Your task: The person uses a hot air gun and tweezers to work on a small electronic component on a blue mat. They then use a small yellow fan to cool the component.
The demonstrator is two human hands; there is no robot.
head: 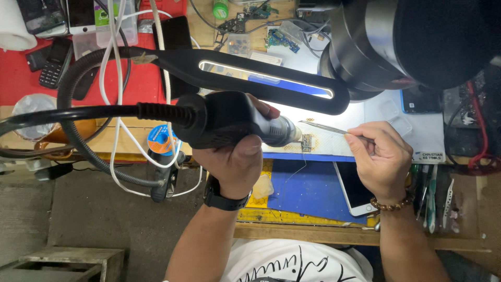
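Note:
My left hand (pixel 235 159) grips the black handle of a hot-air rework tool (pixel 229 119), whose metal nozzle points right at a small circuit board (pixel 306 142) lying on a white mat. A black watch sits on that wrist. My right hand (pixel 380 156) pinches thin metal tweezers (pixel 323 127), their tips reaching left toward the board, close to the nozzle. A bead bracelet is on the right wrist. A thick black cable runs left from the tool's handle.
A black gooseneck lamp (pixel 271 78) glows above the board. A microscope body (pixel 407 36) hangs at upper right. A white phone (pixel 355 190) lies on a blue mat (pixel 308 193). Solder spool (pixel 159 140), phones, cables and loose boards crowd the bench behind. Tools lie at right.

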